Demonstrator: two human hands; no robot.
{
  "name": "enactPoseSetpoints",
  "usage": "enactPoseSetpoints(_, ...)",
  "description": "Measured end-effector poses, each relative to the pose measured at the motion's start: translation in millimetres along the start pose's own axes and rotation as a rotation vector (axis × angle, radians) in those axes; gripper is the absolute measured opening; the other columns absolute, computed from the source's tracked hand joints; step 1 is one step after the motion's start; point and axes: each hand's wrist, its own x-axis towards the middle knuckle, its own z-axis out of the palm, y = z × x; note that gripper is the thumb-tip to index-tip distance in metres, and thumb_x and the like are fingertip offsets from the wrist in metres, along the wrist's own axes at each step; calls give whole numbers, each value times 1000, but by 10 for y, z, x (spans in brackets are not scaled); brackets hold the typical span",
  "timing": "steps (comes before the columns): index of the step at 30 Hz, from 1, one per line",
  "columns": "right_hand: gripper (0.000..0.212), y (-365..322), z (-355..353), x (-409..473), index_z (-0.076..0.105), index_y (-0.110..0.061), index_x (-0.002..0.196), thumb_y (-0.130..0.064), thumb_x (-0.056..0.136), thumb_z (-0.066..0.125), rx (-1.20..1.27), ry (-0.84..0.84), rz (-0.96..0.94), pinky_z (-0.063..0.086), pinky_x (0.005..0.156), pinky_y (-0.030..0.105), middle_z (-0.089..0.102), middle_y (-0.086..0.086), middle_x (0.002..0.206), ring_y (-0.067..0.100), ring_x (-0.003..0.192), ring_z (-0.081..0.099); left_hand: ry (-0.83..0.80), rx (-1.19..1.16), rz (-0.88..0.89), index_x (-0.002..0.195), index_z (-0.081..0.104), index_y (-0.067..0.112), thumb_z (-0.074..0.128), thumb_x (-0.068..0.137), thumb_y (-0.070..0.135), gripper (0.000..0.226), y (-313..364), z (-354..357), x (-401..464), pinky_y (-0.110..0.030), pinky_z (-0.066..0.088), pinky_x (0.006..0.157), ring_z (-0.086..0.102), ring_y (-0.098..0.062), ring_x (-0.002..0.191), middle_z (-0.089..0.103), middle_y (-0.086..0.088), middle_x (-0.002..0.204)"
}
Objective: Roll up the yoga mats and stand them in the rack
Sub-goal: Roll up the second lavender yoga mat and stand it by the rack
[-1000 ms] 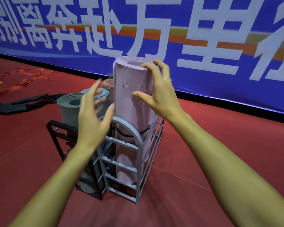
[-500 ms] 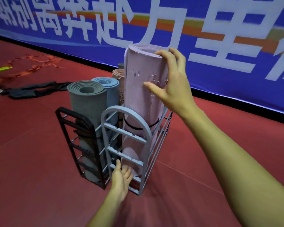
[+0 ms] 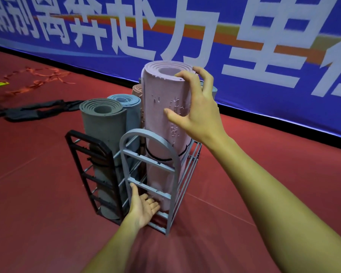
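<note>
A rolled pink mat with a black strap round it stands upright in the grey rack, its top well above the arch. My right hand holds its top end, index finger hooked on the rim and thumb on the side. Low down, my left hand lies palm up with straight fingers reaching between the rack's bottom bars to the mat's lower end. A grey mat stands in the black rack on the left. A blue mat and a brownish mat stand behind.
The racks stand on a red floor near a blue banner wall. Black bags and red ribbons lie on the floor at the left. Another mat's top shows behind my right hand.
My left hand dropped from beside the mat's top to the rack's bottom and turned palm up at the mat's lower end. My right hand stayed on the top.
</note>
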Motion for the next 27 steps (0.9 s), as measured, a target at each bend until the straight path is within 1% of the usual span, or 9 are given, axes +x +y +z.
enactPoseSetpoints(4, 77, -13, 31, -90, 44, -36, 141, -48, 74, 80, -31, 5, 11, 61, 79, 49, 23, 0, 159, 31, 125, 52, -50, 170, 34, 167, 16, 12, 46, 72, 97, 132, -24, 123, -8, -52, 25, 126, 31, -38, 155, 27, -18, 169)
enactPoseSetpoints(7, 77, -14, 35, -97, 44, -35, 141, -47, 74, 80, -20, 8, 22, 61, 83, 50, 23, 1, 159, 34, 128, 51, 30, 321, 67, 158, 40, 10, 55, 90, 78, 98, -14, 156, 38, -49, 42, 114, 47, -41, 144, 42, -20, 161)
enactPoseSetpoints(10, 78, 27, 52, -122, 44, -33, 141, -48, 75, 82, -21, -16, 56, 60, 90, 52, 24, 2, 157, 34, 130, 49, 167, 485, 134, 138, 55, 15, 56, 98, 69, 67, 11, 110, 25, -51, 58, 99, 67, -41, 112, 60, -16, 134)
enactPoseSetpoints(12, 74, 100, 102, -231, 45, -32, 140, -49, 78, 82, -27, -56, 65, 58, 93, 53, 26, 2, 157, 33, 129, 52, 300, 551, 241, 115, 65, 10, 54, 91, 77, 72, 28, 75, 29, -53, 61, 92, 69, -35, 95, 68, -16, 125)
enactPoseSetpoints(16, 56, 195, 249, -493, 45, -37, 141, -52, 93, 70, -11, -129, 98, 56, 90, 49, 22, -4, 164, 30, 133, 53, 351, 659, 358, 126, 69, 23, 32, 72, 103, 104, 36, 60, 48, -56, 50, 108, 65, -32, 117, 69, -4, 127)
enactPoseSetpoints(19, 53, 227, 287, -533, 46, -38, 141, -55, 95, 66, -33, -105, 109, 57, 85, 47, 24, -6, 165, 29, 125, 59, 248, 715, 362, 105, 67, 29, 41, 91, 86, 64, -8, 128, -176, -52, 54, 104, 66, -24, 107, 67, 6, 107)
enactPoseSetpoints(21, 52, 271, 324, -615, 47, -39, 140, -58, 95, 64, -59, -116, 110, 55, 90, 45, 28, -5, 165, 28, 125, 60, 225, 787, 368, 97, 65, 20, 43, 97, 77, 61, -12, 92, -200, -50, 56, 99, 66, -27, 99, 67, -1, 96)
enactPoseSetpoints(24, 57, 355, 449, -778, 47, -43, 141, -74, 93, 54, -182, -198, 68, 44, 107, 55, 31, -4, 168, 28, 142, 47, 221, 819, 345, 113, 69, 9, 41, 93, 82, 81, -1, 88, -224, -48, 52, 97, 67, -35, 105, 69, -17, 104)
enactPoseSetpoints(27, 65, 412, 516, -793, 45, -46, 141, -83, 88, 49, -191, -255, 121, 41, 108, 60, 29, -6, 169, 30, 141, 46, 276, 881, 394, 144, 56, 9, 39, 103, 70, 75, -17, 250, -392, -47, 46, 105, 59, -33, 125, 62, -15, 140)
